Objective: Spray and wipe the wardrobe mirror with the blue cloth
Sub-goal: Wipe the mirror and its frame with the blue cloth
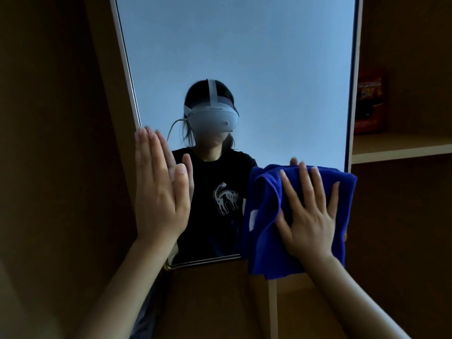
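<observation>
The wardrobe mirror (244,57) fills the upper middle of the head view, framed in pale metal and set in a brown wooden wardrobe. My right hand (309,216) lies flat with spread fingers on the blue cloth (264,241), pressing it against the mirror's lower right corner. The cloth hangs past the mirror's bottom edge. My left hand (159,192) is flat with straight fingers against the mirror's left edge, holding nothing. No spray bottle is in view.
Open wooden shelves (401,148) stand to the right of the mirror, with a red box (370,104) on the upper one. A brown wardrobe panel (61,118) runs along the left. The mirror reflects a person in a black shirt wearing a white headset.
</observation>
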A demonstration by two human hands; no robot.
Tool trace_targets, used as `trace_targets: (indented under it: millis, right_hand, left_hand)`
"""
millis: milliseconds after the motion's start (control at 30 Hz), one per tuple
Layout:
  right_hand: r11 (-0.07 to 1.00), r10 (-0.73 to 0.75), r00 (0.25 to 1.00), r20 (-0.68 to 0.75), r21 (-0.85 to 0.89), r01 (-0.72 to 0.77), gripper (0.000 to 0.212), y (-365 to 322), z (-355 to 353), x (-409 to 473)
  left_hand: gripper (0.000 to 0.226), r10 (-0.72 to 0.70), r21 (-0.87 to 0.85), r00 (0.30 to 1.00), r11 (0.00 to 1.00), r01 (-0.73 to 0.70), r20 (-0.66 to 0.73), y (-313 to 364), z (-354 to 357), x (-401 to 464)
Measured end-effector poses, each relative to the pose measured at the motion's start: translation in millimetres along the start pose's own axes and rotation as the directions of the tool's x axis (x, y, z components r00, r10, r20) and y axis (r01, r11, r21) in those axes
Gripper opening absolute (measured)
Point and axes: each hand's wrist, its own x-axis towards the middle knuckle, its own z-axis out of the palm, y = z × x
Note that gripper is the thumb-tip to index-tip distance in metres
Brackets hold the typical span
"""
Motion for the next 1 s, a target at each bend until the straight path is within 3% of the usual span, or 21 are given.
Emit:
trace_targets:
  millis: [100, 167, 233, 333, 433, 533, 733, 900, 1000]
  right_hand:
    - [1.000, 0.009, 1.000, 0.024, 0.014, -0.010, 0.068, 0.6, -3.1, 4.3]
    - [1.000, 0.014, 1.000, 0.028, 0.021, -0.014, 0.066, -2.7, -6.0, 11.2]
    - [1.000, 0.005, 0.999, 0.040, 0.009, -0.005, 0.065, -5.5, -10.7, 30.8]
    - [1.000, -0.008, 1.000, 0.028, -0.005, 0.008, 0.063, -16.6, -22.3, 87.3]
    - [0.999, -0.031, 0.999, 0.035, 0.025, 0.031, 0.059, -23.2, -33.7, 126.1]
    - [0.968, -0.099, 0.995, 0.001, 0.233, 0.096, 0.054, -9.0, -38.6, 118.8]
    - [0.996, -0.008, 1.000, -0.009, 0.089, 0.008, 0.056, 3.8, -16.0, 47.1]
    - [0.996, -0.075, 0.997, 0.036, 0.041, 0.073, 0.056, 6.0, -5.5, 10.1]
    - [0.990, -0.142, 0.989, 0.034, 0.025, 0.142, 0.060, 9.4, -7.6, 22.3]
  left_hand:
    - [0.061, -0.022, 0.013, 1.000, 1.000, 0.022, 0.012, 8.1, 1.6, -0.2]
    - [0.062, 0.035, 0.009, 0.999, 0.999, -0.036, 0.031, 27.1, 3.5, -4.7]
    - [0.061, 0.228, -0.087, 0.971, 0.971, -0.222, 0.075, 55.7, 6.8, -13.1]
    - [0.058, 0.511, -0.076, 0.844, 0.859, -0.506, 0.161, 88.2, 20.1, -14.5]
    - [0.056, 0.449, 0.113, 0.869, 0.871, -0.477, 0.207, 85.8, 36.1, 9.1]
    - [0.055, 0.370, 0.271, 0.894, 0.860, -0.432, 0.252, 67.5, 41.0, 19.6]
    - [0.061, 0.375, 0.290, 0.884, 0.845, -0.450, 0.280, 74.4, 56.2, -46.6]
    - [0.059, 0.486, 0.316, 0.820, 0.760, -0.568, 0.303, 78.5, 66.3, -96.0]
    - [0.063, 0.475, 0.262, 0.823, 0.790, -0.555, 0.310, 85.7, 64.8, -59.3]
